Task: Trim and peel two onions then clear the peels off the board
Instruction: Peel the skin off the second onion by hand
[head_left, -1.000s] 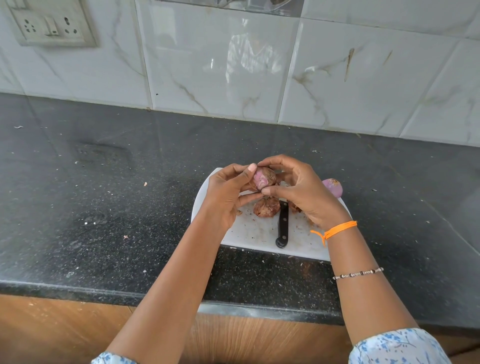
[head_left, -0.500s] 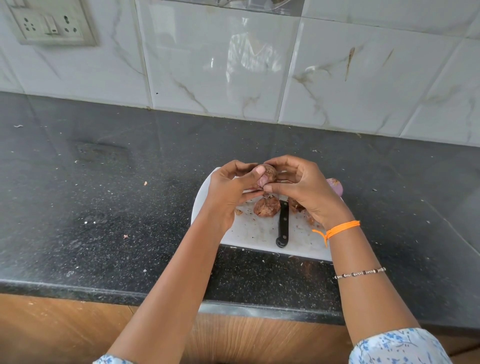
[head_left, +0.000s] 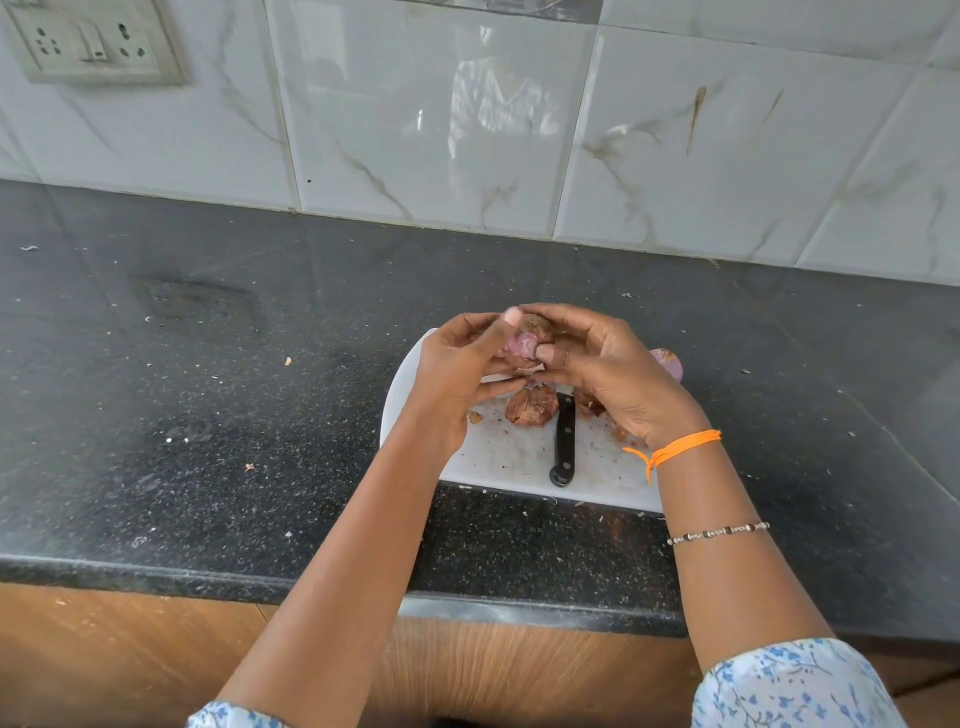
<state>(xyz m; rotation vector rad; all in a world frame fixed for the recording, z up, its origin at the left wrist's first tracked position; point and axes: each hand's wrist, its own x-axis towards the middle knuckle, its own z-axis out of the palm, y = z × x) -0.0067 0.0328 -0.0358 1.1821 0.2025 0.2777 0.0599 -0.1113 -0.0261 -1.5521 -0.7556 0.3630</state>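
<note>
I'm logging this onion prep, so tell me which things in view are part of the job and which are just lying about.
Part of the job:
left hand
right hand
onion being peeled
second onion
heap of peels
black-handled knife
white cutting board

Just there:
wall socket
black granite counter
marble-look wall tiles

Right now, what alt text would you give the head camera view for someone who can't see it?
Two bare hands, left hand and right hand, peel a small onion above a white cutting board on a dark counter. On the board lie brown peels and a black-handled knife, with a second onion at the far right edge.
</note>
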